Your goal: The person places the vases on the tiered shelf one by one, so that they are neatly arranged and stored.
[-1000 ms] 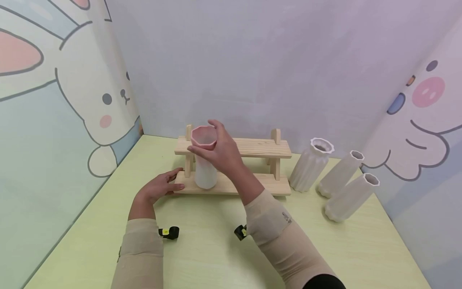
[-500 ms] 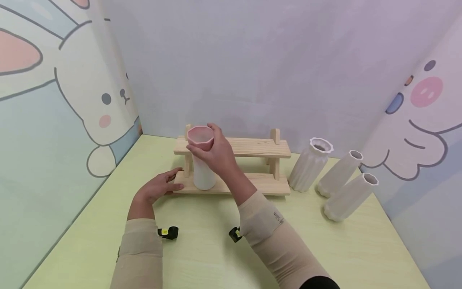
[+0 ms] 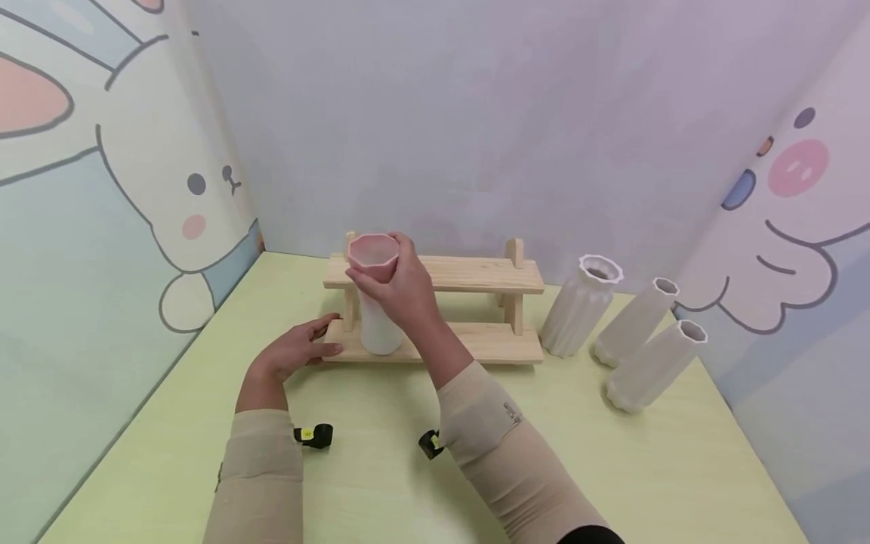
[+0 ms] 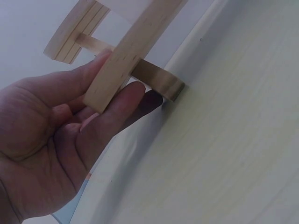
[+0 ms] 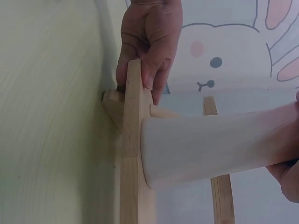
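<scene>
A tall white vase with a pink rim stands on the left part of the lower board of a two-tier wooden shelf. My right hand grips the vase near its top, thumb in front and fingers round the far side. In the right wrist view, the base of the vase meets the board. My left hand holds the left end of the lower board. Seen from the left wrist, the thumb lies on one face of the board and fingers lie against the other.
To the right of the shelf a ribbed white vase and two slimmer white vases stand on the pale yellow table. The shelf's upper board lies behind the held vase. A grey-lilac wall rises at the back.
My right hand and the vase have shifted slightly left, and the vase's top has tipped a little leftward. My left hand keeps its hold on the board. The head view has shifted slightly.
</scene>
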Action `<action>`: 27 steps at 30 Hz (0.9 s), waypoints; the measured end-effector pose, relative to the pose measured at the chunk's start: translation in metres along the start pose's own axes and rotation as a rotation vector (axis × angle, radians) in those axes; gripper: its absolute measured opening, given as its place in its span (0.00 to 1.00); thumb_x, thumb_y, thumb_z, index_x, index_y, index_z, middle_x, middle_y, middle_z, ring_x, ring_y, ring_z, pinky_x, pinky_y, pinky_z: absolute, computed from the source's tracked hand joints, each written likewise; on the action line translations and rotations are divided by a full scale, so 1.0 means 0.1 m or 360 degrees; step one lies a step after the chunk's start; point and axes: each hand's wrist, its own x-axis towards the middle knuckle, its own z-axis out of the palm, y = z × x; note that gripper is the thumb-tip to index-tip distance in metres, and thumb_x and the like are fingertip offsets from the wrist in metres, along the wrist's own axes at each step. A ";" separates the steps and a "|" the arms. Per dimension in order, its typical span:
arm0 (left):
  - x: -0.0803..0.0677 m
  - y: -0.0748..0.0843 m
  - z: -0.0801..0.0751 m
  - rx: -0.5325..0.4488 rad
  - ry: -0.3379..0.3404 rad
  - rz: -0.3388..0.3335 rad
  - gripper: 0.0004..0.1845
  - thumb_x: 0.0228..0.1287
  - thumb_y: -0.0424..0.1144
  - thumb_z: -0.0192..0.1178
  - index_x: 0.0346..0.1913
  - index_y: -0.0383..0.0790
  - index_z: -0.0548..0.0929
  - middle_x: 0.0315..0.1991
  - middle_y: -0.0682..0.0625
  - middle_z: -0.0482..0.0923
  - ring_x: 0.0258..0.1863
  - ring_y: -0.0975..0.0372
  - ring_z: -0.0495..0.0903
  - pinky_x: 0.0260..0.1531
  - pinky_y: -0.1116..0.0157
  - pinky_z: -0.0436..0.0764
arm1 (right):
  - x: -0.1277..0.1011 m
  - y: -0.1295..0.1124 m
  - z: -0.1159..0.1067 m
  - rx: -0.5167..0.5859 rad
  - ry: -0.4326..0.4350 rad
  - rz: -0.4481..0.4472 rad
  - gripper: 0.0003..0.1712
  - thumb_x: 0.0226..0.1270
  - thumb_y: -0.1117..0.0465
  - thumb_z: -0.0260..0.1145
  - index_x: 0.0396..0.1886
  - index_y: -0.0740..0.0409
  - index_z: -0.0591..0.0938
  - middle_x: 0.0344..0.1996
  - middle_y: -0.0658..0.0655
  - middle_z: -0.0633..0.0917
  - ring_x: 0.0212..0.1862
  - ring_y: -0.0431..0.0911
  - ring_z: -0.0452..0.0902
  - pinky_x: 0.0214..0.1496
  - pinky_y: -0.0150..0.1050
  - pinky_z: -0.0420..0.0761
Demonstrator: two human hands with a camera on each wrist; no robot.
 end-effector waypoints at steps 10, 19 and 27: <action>-0.12 0.18 0.02 -0.0011 -0.0013 -0.0018 0.43 0.59 0.48 0.63 0.73 0.51 0.51 0.72 0.47 0.47 0.61 0.51 0.65 0.55 0.52 0.71 | 0.00 0.00 0.01 0.0010 0.0016 -0.0015 0.52 0.43 0.27 0.64 0.64 0.48 0.61 0.48 0.49 0.76 0.45 0.41 0.74 0.41 0.39 0.79; -0.22 0.31 0.05 -0.0021 -0.0028 -0.0044 0.42 0.61 0.45 0.62 0.73 0.47 0.50 0.72 0.44 0.46 0.62 0.50 0.64 0.55 0.51 0.70 | -0.02 0.01 0.01 0.0053 -0.0008 -0.0028 0.56 0.43 0.27 0.64 0.68 0.46 0.57 0.50 0.50 0.75 0.46 0.43 0.74 0.44 0.41 0.79; -0.06 0.08 0.04 -0.0033 -0.0013 0.0003 0.44 0.59 0.47 0.63 0.73 0.51 0.50 0.72 0.46 0.46 0.62 0.50 0.64 0.55 0.51 0.70 | -0.08 0.05 -0.02 0.0070 -0.0018 -0.0021 0.65 0.39 0.26 0.66 0.72 0.37 0.42 0.55 0.52 0.72 0.50 0.43 0.72 0.48 0.44 0.77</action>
